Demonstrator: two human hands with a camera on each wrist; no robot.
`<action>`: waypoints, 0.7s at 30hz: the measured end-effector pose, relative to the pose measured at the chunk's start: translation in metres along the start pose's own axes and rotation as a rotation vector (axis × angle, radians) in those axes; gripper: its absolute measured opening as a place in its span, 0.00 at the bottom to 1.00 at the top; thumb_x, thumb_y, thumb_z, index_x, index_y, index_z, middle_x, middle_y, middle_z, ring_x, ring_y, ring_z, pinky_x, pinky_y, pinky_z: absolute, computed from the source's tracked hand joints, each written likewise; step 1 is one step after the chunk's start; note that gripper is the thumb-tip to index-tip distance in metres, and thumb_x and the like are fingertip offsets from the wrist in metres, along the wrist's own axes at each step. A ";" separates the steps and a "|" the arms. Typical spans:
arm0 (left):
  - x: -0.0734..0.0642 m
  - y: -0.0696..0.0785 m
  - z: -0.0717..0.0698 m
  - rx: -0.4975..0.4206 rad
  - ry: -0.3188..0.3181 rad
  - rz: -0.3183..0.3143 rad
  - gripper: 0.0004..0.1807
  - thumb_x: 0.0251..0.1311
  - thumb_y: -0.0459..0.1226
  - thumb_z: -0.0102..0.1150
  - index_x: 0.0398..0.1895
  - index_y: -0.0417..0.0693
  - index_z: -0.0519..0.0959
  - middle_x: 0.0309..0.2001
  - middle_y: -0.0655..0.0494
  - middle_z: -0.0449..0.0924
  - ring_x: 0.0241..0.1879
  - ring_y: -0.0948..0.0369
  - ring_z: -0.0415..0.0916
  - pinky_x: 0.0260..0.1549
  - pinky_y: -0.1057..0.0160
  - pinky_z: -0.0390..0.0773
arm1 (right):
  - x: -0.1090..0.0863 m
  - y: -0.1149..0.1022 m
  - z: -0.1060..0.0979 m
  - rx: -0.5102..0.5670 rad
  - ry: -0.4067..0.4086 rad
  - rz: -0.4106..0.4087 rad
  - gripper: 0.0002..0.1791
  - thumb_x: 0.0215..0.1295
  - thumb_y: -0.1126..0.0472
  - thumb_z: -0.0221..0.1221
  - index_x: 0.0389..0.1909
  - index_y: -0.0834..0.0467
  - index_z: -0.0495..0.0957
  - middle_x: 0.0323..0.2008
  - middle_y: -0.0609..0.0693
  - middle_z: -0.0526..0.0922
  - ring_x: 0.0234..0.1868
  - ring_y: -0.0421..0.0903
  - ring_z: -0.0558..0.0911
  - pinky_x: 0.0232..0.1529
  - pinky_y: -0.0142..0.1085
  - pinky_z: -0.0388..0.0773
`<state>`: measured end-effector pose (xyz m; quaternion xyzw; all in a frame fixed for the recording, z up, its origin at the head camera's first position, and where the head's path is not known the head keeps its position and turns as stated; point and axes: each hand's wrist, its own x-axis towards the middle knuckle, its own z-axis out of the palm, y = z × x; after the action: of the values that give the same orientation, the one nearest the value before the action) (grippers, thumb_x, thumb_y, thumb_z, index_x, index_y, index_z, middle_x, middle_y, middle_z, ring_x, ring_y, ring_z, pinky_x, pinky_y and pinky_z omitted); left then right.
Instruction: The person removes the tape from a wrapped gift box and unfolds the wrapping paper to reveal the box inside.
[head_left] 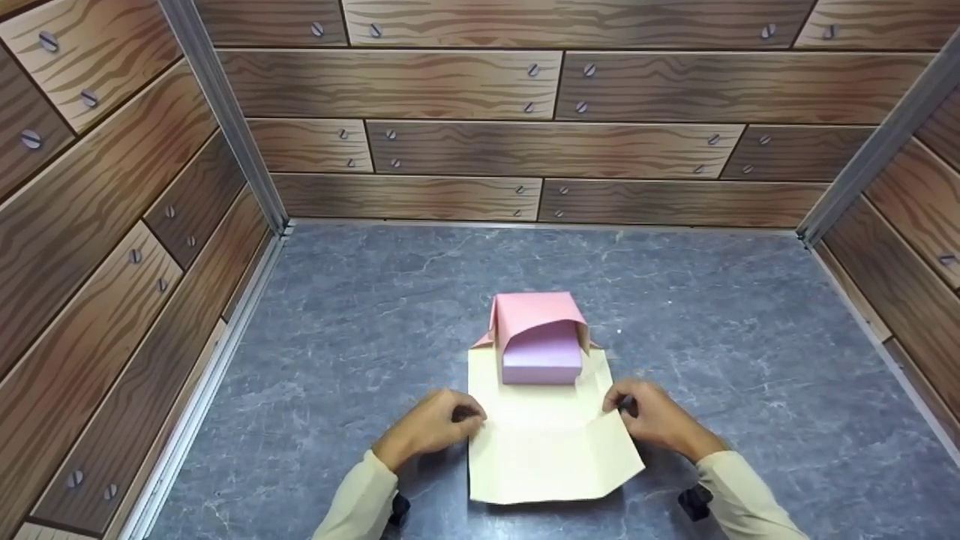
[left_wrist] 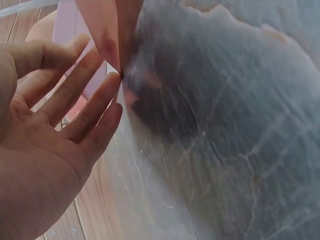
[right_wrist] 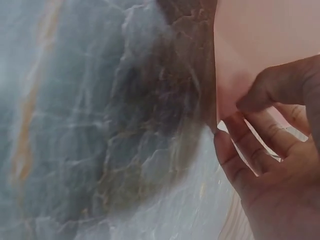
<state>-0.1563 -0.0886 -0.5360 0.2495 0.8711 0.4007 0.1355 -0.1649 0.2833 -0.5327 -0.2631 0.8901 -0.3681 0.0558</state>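
A creased paper sheet (head_left: 547, 457), cream on its upper face, lies with its near end toward me. At its far end stands a lilac box (head_left: 541, 373) under a curved pink paper cover (head_left: 534, 309). My right hand (head_left: 654, 412) pinches the sheet's right edge; in the right wrist view the thumb (right_wrist: 252, 97) presses on the paper with fingers behind it. My left hand (head_left: 439, 420) is at the sheet's left edge. Its loosely bent fingers (left_wrist: 95, 112) touch the paper's edge in the left wrist view, without a visible grip.
A grey marbled tabletop (head_left: 360, 330) lies under everything. Wood-patterned panels (head_left: 465, 146) rise at the back and both sides, joined by metal corner posts (head_left: 225, 112). The sheet's near right flap (head_left: 616, 450) angles outward.
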 end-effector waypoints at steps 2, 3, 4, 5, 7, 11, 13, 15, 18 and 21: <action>0.001 0.001 0.001 0.017 -0.017 0.005 0.09 0.64 0.38 0.65 0.42 0.44 0.88 0.37 0.60 0.86 0.38 0.66 0.79 0.43 0.65 0.81 | -0.002 0.000 0.000 0.009 -0.012 0.015 0.14 0.55 0.79 0.57 0.31 0.57 0.81 0.33 0.47 0.83 0.33 0.39 0.78 0.34 0.33 0.79; 0.001 0.001 0.002 0.031 -0.025 0.009 0.10 0.62 0.39 0.68 0.43 0.44 0.88 0.37 0.61 0.86 0.38 0.66 0.80 0.43 0.65 0.81 | -0.002 0.000 0.001 0.015 -0.015 0.019 0.13 0.56 0.79 0.57 0.31 0.58 0.82 0.33 0.47 0.83 0.34 0.38 0.79 0.35 0.33 0.79; 0.001 0.001 0.002 0.049 -0.034 0.013 0.12 0.61 0.41 0.70 0.43 0.44 0.88 0.37 0.61 0.85 0.39 0.65 0.80 0.44 0.65 0.80 | -0.003 0.000 0.000 0.023 -0.019 0.025 0.13 0.57 0.78 0.57 0.31 0.57 0.82 0.33 0.47 0.83 0.34 0.38 0.79 0.36 0.33 0.79; 0.002 0.002 0.003 0.067 -0.042 0.018 0.13 0.59 0.42 0.72 0.43 0.44 0.88 0.37 0.60 0.85 0.39 0.64 0.80 0.45 0.64 0.80 | -0.004 0.000 0.000 0.033 -0.026 0.031 0.11 0.58 0.77 0.58 0.31 0.58 0.83 0.33 0.47 0.84 0.35 0.38 0.79 0.37 0.33 0.79; 0.002 0.002 0.005 0.121 -0.058 0.032 0.15 0.56 0.44 0.75 0.43 0.46 0.88 0.38 0.61 0.85 0.41 0.63 0.79 0.46 0.63 0.80 | -0.006 0.000 0.000 0.048 -0.040 0.044 0.10 0.60 0.75 0.58 0.32 0.58 0.84 0.34 0.48 0.84 0.36 0.39 0.80 0.39 0.33 0.79; 0.001 0.003 0.007 0.207 -0.081 0.039 0.20 0.52 0.49 0.77 0.45 0.52 0.87 0.40 0.60 0.81 0.44 0.62 0.75 0.48 0.60 0.77 | -0.009 0.000 -0.001 0.025 -0.054 0.075 0.14 0.61 0.75 0.54 0.34 0.56 0.85 0.36 0.47 0.85 0.40 0.43 0.81 0.44 0.36 0.80; 0.000 0.003 0.009 0.229 -0.084 0.039 0.22 0.51 0.50 0.78 0.47 0.53 0.86 0.41 0.59 0.80 0.44 0.62 0.73 0.47 0.59 0.76 | -0.009 0.000 -0.001 0.006 -0.062 0.093 0.16 0.62 0.76 0.52 0.34 0.55 0.85 0.37 0.45 0.85 0.42 0.44 0.81 0.45 0.37 0.80; -0.001 0.003 0.010 0.232 -0.081 0.033 0.24 0.49 0.51 0.78 0.49 0.53 0.86 0.42 0.58 0.78 0.45 0.61 0.71 0.48 0.59 0.75 | -0.010 -0.001 0.000 -0.001 -0.068 0.085 0.15 0.65 0.74 0.53 0.35 0.56 0.85 0.37 0.46 0.84 0.40 0.42 0.80 0.43 0.36 0.80; -0.001 0.003 0.012 0.255 -0.068 0.021 0.30 0.47 0.53 0.79 0.53 0.54 0.84 0.47 0.57 0.77 0.48 0.60 0.70 0.51 0.57 0.75 | -0.012 -0.001 0.004 -0.035 -0.078 0.068 0.05 0.68 0.66 0.61 0.38 0.57 0.85 0.38 0.46 0.82 0.39 0.42 0.79 0.41 0.36 0.79; 0.000 0.002 0.015 0.311 -0.057 0.013 0.37 0.45 0.56 0.79 0.60 0.55 0.81 0.58 0.53 0.75 0.56 0.56 0.69 0.57 0.51 0.74 | -0.015 -0.002 0.010 -0.086 -0.075 0.043 0.16 0.62 0.52 0.71 0.44 0.58 0.84 0.43 0.48 0.80 0.43 0.46 0.79 0.46 0.44 0.81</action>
<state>-0.1491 -0.0781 -0.5436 0.2843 0.9168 0.2547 0.1171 -0.1486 0.2836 -0.5395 -0.2597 0.9077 -0.3182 0.0859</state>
